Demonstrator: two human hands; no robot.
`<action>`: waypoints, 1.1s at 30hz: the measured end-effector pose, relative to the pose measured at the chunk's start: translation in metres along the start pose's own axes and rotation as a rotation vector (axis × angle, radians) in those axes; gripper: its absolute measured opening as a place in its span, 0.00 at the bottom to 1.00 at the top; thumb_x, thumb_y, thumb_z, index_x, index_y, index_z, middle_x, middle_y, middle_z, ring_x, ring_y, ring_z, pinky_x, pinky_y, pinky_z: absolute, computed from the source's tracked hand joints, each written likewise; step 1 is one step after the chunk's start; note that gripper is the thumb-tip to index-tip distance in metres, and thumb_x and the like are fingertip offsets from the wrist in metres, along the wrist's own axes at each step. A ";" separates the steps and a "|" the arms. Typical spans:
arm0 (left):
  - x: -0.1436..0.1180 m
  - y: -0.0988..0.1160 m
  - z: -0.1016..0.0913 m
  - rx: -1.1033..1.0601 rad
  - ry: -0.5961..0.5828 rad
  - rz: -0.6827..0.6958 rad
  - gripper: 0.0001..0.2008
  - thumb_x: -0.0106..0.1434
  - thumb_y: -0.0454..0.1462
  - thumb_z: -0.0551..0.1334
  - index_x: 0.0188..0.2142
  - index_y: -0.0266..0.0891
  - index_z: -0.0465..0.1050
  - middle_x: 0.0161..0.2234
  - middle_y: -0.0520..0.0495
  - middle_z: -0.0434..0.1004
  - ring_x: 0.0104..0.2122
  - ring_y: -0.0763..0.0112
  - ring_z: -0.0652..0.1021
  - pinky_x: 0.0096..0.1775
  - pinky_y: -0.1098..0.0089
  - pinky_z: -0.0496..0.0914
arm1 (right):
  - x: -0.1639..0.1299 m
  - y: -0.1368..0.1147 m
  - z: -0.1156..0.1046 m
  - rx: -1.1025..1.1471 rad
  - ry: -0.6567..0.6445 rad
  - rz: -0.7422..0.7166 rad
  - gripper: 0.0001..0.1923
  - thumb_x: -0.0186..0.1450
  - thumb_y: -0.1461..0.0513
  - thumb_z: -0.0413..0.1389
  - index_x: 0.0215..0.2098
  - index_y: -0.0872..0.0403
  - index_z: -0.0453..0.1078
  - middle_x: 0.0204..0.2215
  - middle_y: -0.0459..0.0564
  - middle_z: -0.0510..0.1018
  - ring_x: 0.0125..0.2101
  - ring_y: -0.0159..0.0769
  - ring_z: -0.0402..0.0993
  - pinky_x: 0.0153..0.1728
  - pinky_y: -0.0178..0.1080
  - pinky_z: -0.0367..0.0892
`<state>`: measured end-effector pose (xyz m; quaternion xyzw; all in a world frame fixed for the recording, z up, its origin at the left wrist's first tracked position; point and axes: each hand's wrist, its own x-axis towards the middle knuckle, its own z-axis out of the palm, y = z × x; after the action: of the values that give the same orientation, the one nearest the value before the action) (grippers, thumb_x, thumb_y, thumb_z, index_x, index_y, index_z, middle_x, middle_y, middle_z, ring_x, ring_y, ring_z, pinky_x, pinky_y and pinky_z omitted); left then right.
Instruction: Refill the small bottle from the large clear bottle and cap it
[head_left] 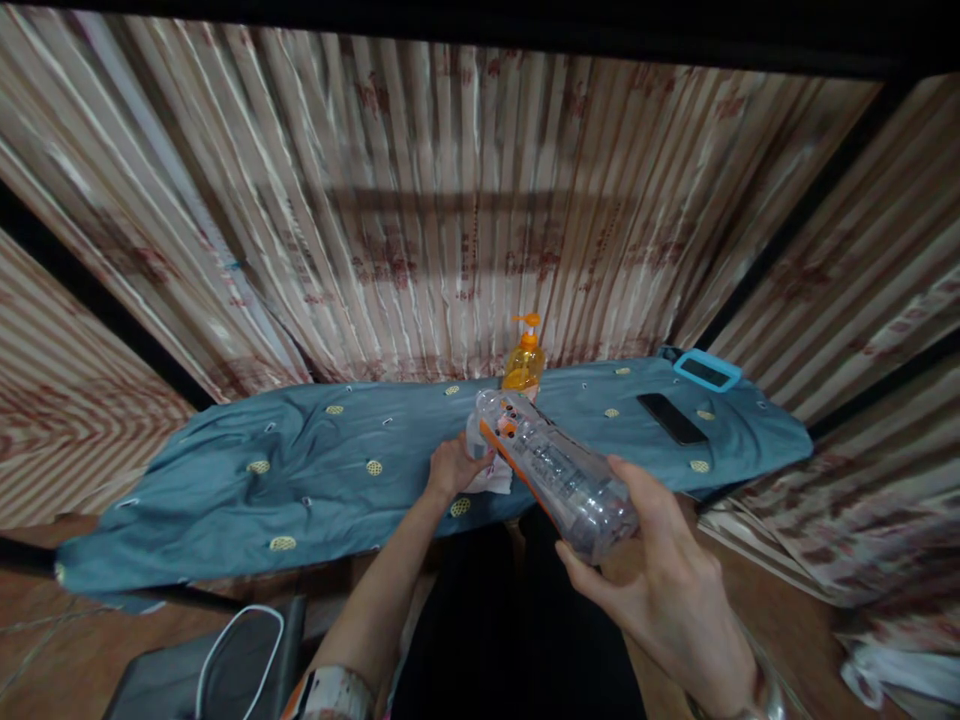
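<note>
One clear, orange-trimmed plastic bottle (566,475) in curled right hand (667,580), half-closed left hand (451,470), hold unclear, over blue-draped desk's (225,450) front edge

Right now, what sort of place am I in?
Probably a curtained-off nook in a home or dorm, though I can't be sure: patterned curtains, dark frame bars and a narrow, cloth-covered table suggest it.

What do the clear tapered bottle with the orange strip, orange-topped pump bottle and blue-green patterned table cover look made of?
Clear tapered bottle: likely glossy plastic; see-through, bright glints.
Orange-topped pump bottle: probably smooth plastic, body possibly glass; amber shows through.
Blue-green patterned table cover: matte fabric; soft wrinkles, draping edge.
</note>
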<state>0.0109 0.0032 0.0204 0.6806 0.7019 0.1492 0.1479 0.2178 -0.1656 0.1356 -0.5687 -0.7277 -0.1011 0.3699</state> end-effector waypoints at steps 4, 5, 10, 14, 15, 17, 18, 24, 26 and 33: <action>0.001 -0.002 0.002 -0.014 0.003 0.010 0.29 0.57 0.57 0.60 0.49 0.40 0.73 0.43 0.40 0.81 0.45 0.56 0.80 0.42 0.67 0.71 | 0.001 0.000 -0.001 -0.006 0.012 -0.013 0.36 0.61 0.53 0.57 0.62 0.56 0.53 0.53 0.61 0.71 0.51 0.48 0.73 0.52 0.52 0.71; 0.001 -0.002 0.003 -0.018 0.005 0.013 0.29 0.57 0.57 0.60 0.49 0.40 0.73 0.43 0.40 0.81 0.45 0.56 0.80 0.42 0.67 0.71 | 0.001 0.000 -0.001 -0.006 0.013 -0.016 0.36 0.61 0.53 0.57 0.62 0.57 0.54 0.53 0.61 0.71 0.51 0.48 0.73 0.52 0.52 0.71; 0.001 -0.002 0.003 -0.019 0.016 0.025 0.28 0.57 0.57 0.60 0.49 0.42 0.72 0.42 0.41 0.82 0.44 0.56 0.80 0.41 0.67 0.72 | 0.002 0.002 -0.002 -0.013 0.017 -0.029 0.36 0.60 0.53 0.58 0.62 0.57 0.54 0.53 0.61 0.71 0.51 0.48 0.73 0.52 0.51 0.71; 0.001 -0.001 0.002 -0.015 0.005 0.016 0.29 0.57 0.58 0.59 0.49 0.41 0.72 0.41 0.40 0.82 0.43 0.56 0.81 0.41 0.65 0.72 | 0.002 0.004 -0.003 -0.018 0.024 -0.034 0.36 0.60 0.52 0.58 0.62 0.57 0.54 0.53 0.61 0.72 0.50 0.48 0.73 0.51 0.51 0.72; 0.001 -0.001 0.002 -0.013 0.000 0.011 0.29 0.57 0.58 0.59 0.49 0.41 0.72 0.40 0.40 0.82 0.42 0.56 0.81 0.40 0.65 0.72 | 0.002 0.004 -0.003 -0.019 0.025 -0.035 0.36 0.60 0.52 0.58 0.62 0.57 0.54 0.53 0.61 0.72 0.50 0.48 0.74 0.51 0.51 0.72; 0.001 0.000 0.001 -0.008 -0.009 0.005 0.29 0.57 0.58 0.59 0.50 0.42 0.72 0.40 0.41 0.82 0.42 0.57 0.81 0.40 0.66 0.72 | 0.002 0.004 -0.003 -0.020 0.019 -0.031 0.36 0.61 0.52 0.58 0.62 0.56 0.54 0.53 0.60 0.72 0.50 0.48 0.74 0.51 0.51 0.72; 0.001 0.000 0.001 -0.004 -0.014 0.000 0.29 0.57 0.58 0.59 0.49 0.42 0.72 0.40 0.42 0.82 0.42 0.57 0.81 0.40 0.66 0.72 | 0.003 0.005 -0.004 -0.020 0.016 -0.029 0.36 0.60 0.53 0.58 0.62 0.56 0.54 0.53 0.60 0.72 0.50 0.48 0.74 0.51 0.51 0.72; -0.001 0.002 -0.001 -0.004 -0.014 -0.023 0.29 0.57 0.57 0.60 0.49 0.40 0.73 0.44 0.40 0.81 0.45 0.57 0.80 0.42 0.68 0.71 | 0.004 0.006 -0.005 -0.015 -0.005 -0.025 0.37 0.60 0.53 0.58 0.63 0.56 0.52 0.54 0.60 0.71 0.51 0.47 0.73 0.50 0.50 0.73; -0.001 0.002 -0.001 -0.008 -0.014 -0.013 0.29 0.58 0.57 0.60 0.49 0.40 0.72 0.44 0.40 0.81 0.45 0.57 0.80 0.43 0.68 0.71 | 0.005 0.006 -0.005 -0.014 -0.005 -0.026 0.37 0.60 0.53 0.58 0.63 0.56 0.52 0.53 0.60 0.71 0.51 0.48 0.73 0.50 0.50 0.73; -0.001 0.001 0.000 0.002 0.003 0.002 0.28 0.58 0.57 0.59 0.48 0.40 0.73 0.42 0.39 0.81 0.44 0.56 0.80 0.42 0.67 0.71 | 0.006 0.007 -0.005 -0.009 -0.005 -0.044 0.37 0.60 0.52 0.58 0.63 0.56 0.53 0.53 0.60 0.71 0.51 0.48 0.73 0.51 0.51 0.72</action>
<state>0.0122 0.0019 0.0212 0.6811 0.7017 0.1498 0.1460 0.2259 -0.1618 0.1410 -0.5546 -0.7403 -0.1111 0.3632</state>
